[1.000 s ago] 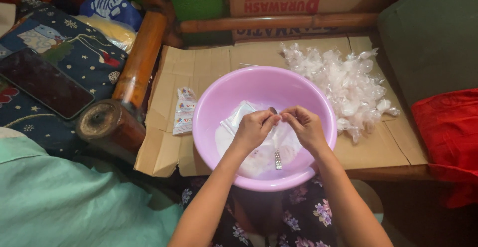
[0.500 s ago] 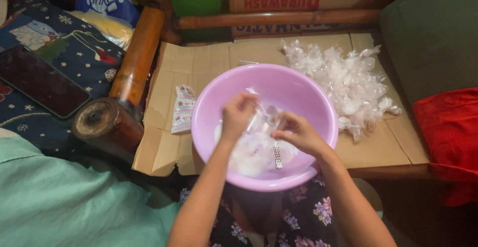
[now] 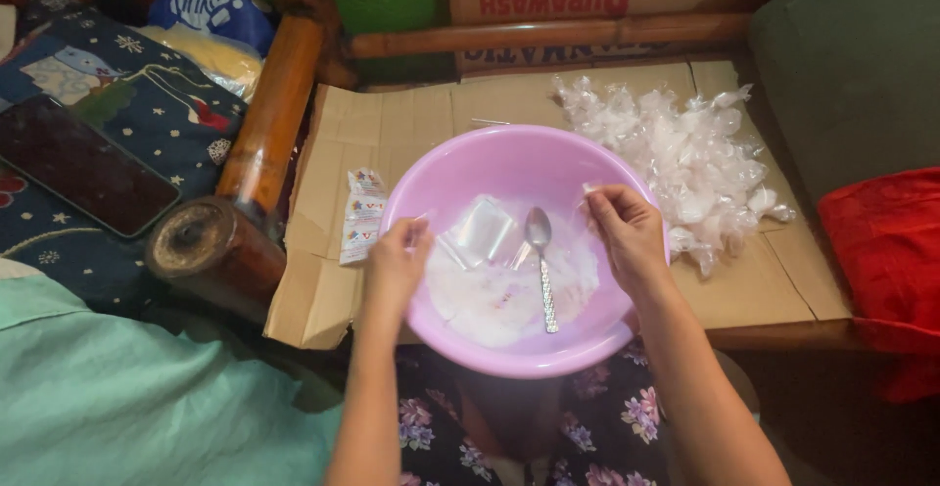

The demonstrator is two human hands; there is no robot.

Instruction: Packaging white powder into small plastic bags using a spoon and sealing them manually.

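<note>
A lilac plastic basin (image 3: pixel 509 141) sits on my lap against a cardboard sheet. Inside lie white powder (image 3: pixel 490 300), a metal spoon (image 3: pixel 541 271) and a few small empty clear bags (image 3: pixel 480 231). My left hand (image 3: pixel 397 266) is at the basin's left rim with its fingers curled; whether it holds anything is unclear. My right hand (image 3: pixel 627 231) is over the right rim, thumb and fingers pinched on a small clear bag (image 3: pixel 590 190).
A heap of small filled clear bags (image 3: pixel 685 153) lies on the flattened cardboard (image 3: pixel 392 124) to the right. A printed sachet (image 3: pixel 362 217) lies left of the basin. A bamboo armrest (image 3: pixel 211 241), a dark phone (image 3: pixel 83 168) on a blue cushion, and red cloth (image 3: pixel 886 251) surround the spot.
My hands were together over the middle of the basin. They have moved apart to its left and right rims, uncovering the spoon and the empty bags.
</note>
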